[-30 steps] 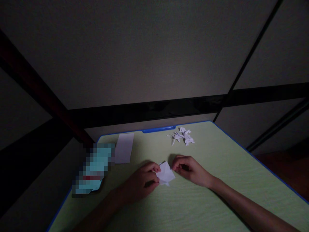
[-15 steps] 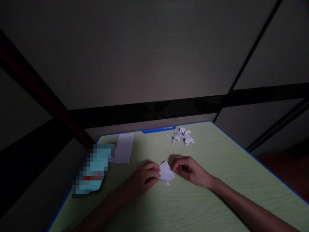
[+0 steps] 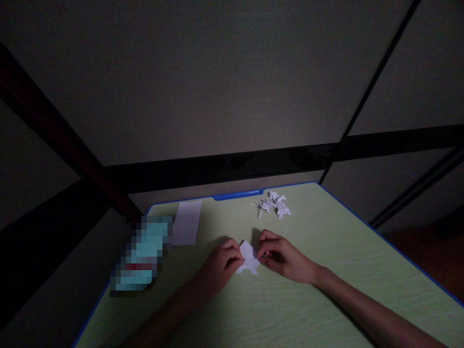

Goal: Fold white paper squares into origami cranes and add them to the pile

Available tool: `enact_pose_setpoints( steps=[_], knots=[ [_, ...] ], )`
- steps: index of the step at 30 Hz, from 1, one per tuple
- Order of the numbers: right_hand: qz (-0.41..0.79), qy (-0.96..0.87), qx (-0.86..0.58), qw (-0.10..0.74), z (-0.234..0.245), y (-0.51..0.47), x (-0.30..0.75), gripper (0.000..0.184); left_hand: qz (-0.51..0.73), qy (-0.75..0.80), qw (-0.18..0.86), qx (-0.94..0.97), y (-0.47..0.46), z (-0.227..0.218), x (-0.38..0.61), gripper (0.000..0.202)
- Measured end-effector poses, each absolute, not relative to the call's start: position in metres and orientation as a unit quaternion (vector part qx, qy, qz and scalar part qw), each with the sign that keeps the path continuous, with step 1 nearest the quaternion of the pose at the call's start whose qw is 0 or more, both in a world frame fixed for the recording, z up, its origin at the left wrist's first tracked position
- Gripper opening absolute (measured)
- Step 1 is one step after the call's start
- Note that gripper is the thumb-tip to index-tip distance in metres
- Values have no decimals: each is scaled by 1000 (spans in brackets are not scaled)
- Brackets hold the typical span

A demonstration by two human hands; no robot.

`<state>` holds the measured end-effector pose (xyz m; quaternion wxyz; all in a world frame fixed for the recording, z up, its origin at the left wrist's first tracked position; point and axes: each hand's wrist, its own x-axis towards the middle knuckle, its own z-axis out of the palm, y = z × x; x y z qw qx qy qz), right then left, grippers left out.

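A small white origami figure (image 3: 249,257) lies low over the table, its point facing away from me and two short leg-like flaps spreading toward me. It resembles a paper frog. My left hand (image 3: 224,261) pinches its left side between thumb and fingers. On the opposite side, my right hand (image 3: 281,253) has thumb and forefinger closed at its right edge. The fingertips cover both side edges of the paper. Beyond my right hand rests a cluster of several white folded paper figures (image 3: 282,208).
A blank white paper strip (image 3: 187,223) lies at the back left of the pale green table (image 3: 326,232). Nearer me on the left is a pixelated phone-like device (image 3: 145,249) with a lit screen. A blue handle-like piece (image 3: 238,195) sits on the far edge, before a cabinet-like panel.
The origami figure has turned so its point faces away and both leg flaps show. My right hand has closed in on its right edge; my left fingers have curled tighter.
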<state>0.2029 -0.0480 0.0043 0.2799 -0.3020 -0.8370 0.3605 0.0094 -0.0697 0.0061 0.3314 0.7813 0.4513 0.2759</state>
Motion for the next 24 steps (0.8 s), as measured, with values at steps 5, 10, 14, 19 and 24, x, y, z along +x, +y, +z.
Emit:
enact_pose_setpoints(
  steps=[5, 10, 14, 19, 24],
  knots=[
    [354, -844, -305, 262, 4, -49, 199, 8, 284, 457, 327, 777, -71, 5, 11, 13],
    [326, -842, -336, 269, 2, -52, 192, 8, 289, 465, 313, 776, -70, 3, 11, 13],
    [297, -838, -373, 265, 1, -55, 188, 13, 292, 463, 311, 777, -71, 3, 11, 13],
    [283, -836, -391, 259, 2, -58, 184, 13, 294, 457, 310, 780, -71, 3, 11, 14],
    [291, -834, -398, 249, 4, -57, 183, 15, 301, 441, 306, 789, -71, 3, 9, 13]
  ],
)
